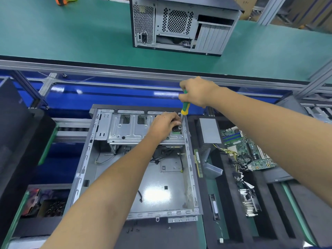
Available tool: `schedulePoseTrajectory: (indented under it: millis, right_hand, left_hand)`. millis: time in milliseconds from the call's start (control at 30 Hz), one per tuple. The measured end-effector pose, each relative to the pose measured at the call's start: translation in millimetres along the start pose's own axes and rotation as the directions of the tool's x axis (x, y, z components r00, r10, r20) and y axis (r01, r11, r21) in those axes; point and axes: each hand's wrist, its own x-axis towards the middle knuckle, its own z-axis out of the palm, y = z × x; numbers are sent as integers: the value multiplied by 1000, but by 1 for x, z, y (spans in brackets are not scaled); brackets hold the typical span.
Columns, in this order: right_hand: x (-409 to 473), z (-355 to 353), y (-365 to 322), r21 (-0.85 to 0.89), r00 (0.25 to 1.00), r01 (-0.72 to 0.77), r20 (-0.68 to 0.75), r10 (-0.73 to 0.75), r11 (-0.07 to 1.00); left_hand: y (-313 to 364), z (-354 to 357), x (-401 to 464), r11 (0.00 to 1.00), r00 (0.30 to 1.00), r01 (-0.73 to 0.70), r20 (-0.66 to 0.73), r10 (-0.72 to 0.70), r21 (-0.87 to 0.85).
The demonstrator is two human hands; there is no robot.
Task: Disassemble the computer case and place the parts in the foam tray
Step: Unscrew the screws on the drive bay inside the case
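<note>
The open computer case (pixel 111 177) lies flat in front of me, its inside mostly bare apart from a few cables. A metal drive cage (pixel 129 128) spans its far end. My right hand (pixel 197 92) grips a green and yellow screwdriver (pixel 185 106), tip down at the cage's far right corner. My left hand (pixel 165 123) rests on that same corner, fingers curled around a small part beside the tip. The black foam tray (pixel 231 203) to the right holds a motherboard (pixel 249 148), a power supply (pixel 209 130), a heatsink (pixel 249 202) and a RAM stick (pixel 198 162).
A second computer case (pixel 181 24) stands upright on the green belt (pixel 71 33) beyond. A black panel (pixel 16 141) leans at the left. Loose screws (pixel 133 230) lie on the mat near the case's front edge. A bin of small parts (pixel 45 203) sits lower left.
</note>
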Motion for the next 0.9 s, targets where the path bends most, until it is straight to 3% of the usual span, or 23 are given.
schedulePoseTrajectory:
  millis: [267, 433, 633, 767, 800, 900]
  right_hand:
    - [4, -3, -22, -39, 987, 123, 112, -118, 992]
    - [7, -11, -37, -65, 950, 150, 285, -126, 987]
    - [3, -16, -37, -28, 926, 196, 334, -176, 980]
    - [-1, -12, -25, 18, 952, 180, 247, -179, 984]
    - [-2, -12, -22, -39, 963, 161, 224, -148, 986]
    - [-5, -19, -22, -427, 979, 145, 191, -68, 892]
  left_hand:
    - [1, -4, -3, 999, 999, -36, 23, 37, -35]
    - [3, -4, -3, 999, 999, 17, 50, -15, -43]
    - [2, -3, -5, 999, 1000, -18, 19, 19, -44]
    - [0, -2, -4, 998, 998, -63, -12, 63, -13]
    - [0, -2, -4, 997, 997, -75, -17, 75, -9]
    - [2, -3, -5, 996, 995, -93, -19, 93, 11]
